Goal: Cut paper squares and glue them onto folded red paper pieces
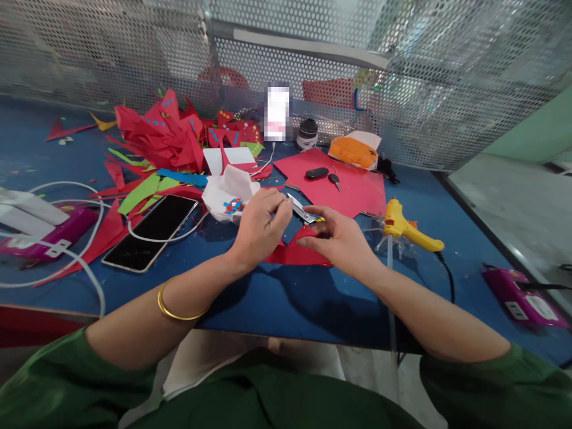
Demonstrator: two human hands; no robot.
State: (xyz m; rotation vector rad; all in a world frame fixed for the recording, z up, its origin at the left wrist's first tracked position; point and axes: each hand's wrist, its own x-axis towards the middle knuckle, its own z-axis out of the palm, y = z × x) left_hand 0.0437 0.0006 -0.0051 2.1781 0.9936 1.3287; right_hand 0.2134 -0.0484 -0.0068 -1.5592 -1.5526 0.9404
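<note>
My left hand [263,229] is closed in a pinch just left of the scissors' blades; whatever its fingertips hold is too small to make out. The scissors [305,217] point up and to the left, blades slightly apart. My right hand [342,238] is curled round their red and yellow handles, which it partly hides. Under both hands lies a cut piece of red paper [292,255] on the blue table. Close behind my left hand stands a white paper bowl [218,199] holding small blue and red bits [233,206].
A phone [154,232] with a white cable lies left, before heaped red cut-outs [156,134]. Car keys [318,173] rest on a red sheet [361,190]. Right are a yellow glue gun [411,229] and a purple box [522,298]. A perforated metal screen [147,59] rises behind.
</note>
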